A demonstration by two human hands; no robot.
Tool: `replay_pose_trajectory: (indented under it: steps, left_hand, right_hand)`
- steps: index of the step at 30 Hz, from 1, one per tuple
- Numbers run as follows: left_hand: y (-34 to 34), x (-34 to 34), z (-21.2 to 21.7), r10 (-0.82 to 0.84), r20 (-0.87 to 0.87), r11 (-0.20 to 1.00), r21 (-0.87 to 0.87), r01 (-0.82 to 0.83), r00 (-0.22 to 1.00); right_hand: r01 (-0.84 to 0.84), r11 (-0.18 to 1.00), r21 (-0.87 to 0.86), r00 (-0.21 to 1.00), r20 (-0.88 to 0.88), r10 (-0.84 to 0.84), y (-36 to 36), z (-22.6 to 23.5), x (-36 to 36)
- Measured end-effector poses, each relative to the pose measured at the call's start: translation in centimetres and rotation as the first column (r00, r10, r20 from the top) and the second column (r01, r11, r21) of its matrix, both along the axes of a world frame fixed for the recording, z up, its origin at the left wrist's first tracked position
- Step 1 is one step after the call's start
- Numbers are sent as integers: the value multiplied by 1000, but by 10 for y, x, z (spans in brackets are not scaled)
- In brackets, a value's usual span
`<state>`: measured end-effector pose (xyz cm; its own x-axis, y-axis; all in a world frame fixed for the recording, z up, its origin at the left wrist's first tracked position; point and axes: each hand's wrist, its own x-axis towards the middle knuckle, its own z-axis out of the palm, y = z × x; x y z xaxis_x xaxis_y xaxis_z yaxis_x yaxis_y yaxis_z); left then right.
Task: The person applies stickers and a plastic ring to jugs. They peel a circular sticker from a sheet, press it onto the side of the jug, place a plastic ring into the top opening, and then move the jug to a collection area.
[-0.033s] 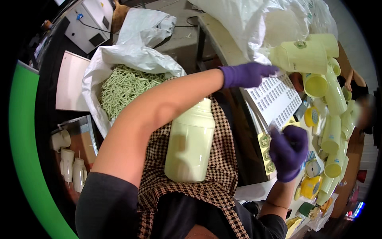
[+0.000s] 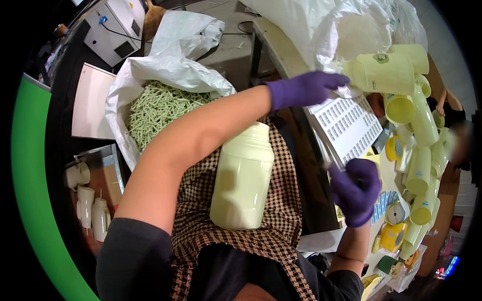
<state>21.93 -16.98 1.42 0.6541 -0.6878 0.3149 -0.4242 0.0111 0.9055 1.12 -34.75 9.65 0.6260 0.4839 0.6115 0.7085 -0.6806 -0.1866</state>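
Note:
A pale yellow-green plastic jar-shaped body with a stepped neck lies on my lap, on the checked apron. My left hand, in a purple glove, stretches across above it. Its fingers extend over the top end of a white sheet of small printed labels; I see nothing held in them. Beside that sheet's lower end, my right hand, also gloved in purple, is closed with its fingers bent. Something small and blurred shows at its fingertips, too smeared to name.
Several pale yellow-green containers line the bench's right side, near yellow tape dispensers. A white sack of green strips stands at left. Clear plastic bags lie at the back. White jugs sit lower left. Another person's arm shows at far right.
Both my hands have shifted slightly left. The yellow strip with round green emblems beside my right hand is now mostly out of sight. The jar-shaped body stays on my lap.

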Motion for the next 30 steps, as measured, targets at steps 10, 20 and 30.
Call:
replay_pose_trajectory:
  steps: [10, 20, 30]
  left_hand:
    - [177, -204, -12, 326, -545, 828, -231, -512, 773]
    - [157, -227, -19, 477, -12, 875, 96, -474, 879]
    - [149, -231, -34, 429, -482, 873, 3, -488, 764]
  right_hand:
    - [-420, 900, -118, 907, -86, 412, 59, -66, 17]
    - [-361, 905, -225, 932, -104, 346, 64, -75, 10]
    - [107, 899, -424, 954, -209, -213, -12, -72, 1]
